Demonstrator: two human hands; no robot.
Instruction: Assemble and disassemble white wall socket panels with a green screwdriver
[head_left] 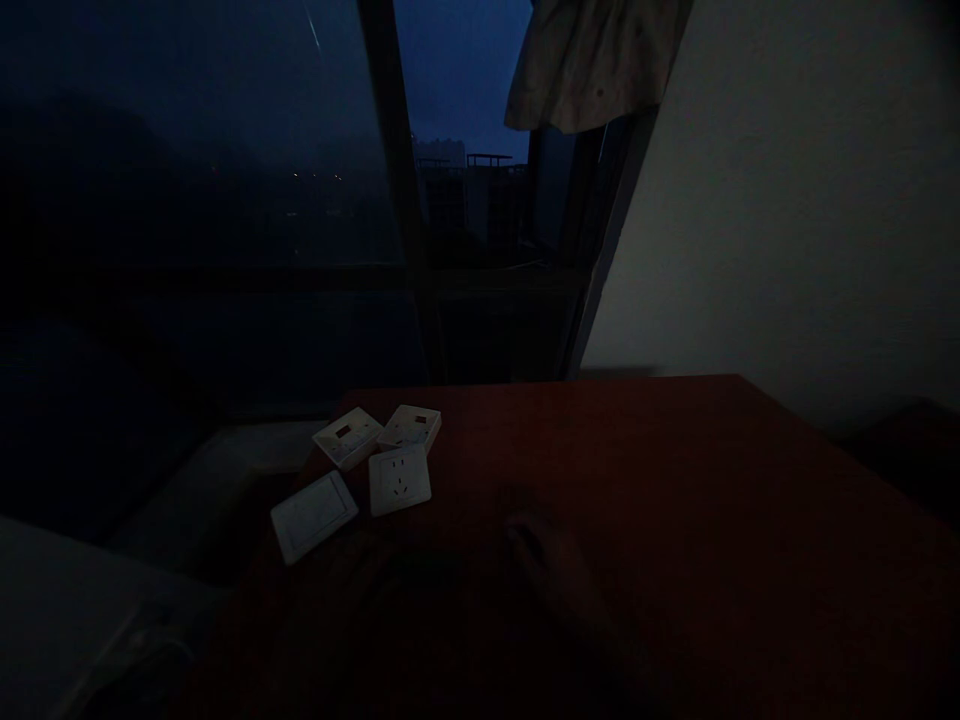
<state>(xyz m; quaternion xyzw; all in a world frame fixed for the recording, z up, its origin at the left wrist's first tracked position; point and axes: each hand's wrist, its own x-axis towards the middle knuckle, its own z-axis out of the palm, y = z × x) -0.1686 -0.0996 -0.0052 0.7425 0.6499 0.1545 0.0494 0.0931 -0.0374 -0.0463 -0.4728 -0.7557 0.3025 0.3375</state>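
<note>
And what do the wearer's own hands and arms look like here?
The right hand looks bare, with no glove or marking discernible; its forearm fades into shadow with no clear sleeve. The left hand is a faint outline, too dark for detail.

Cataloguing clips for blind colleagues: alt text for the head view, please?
A left hand and right hand, barely visible in darkness, at a reddish table; a socket plate, a plain plate and two shallow boxes lie near the left hand. Beyond is a window.
</note>
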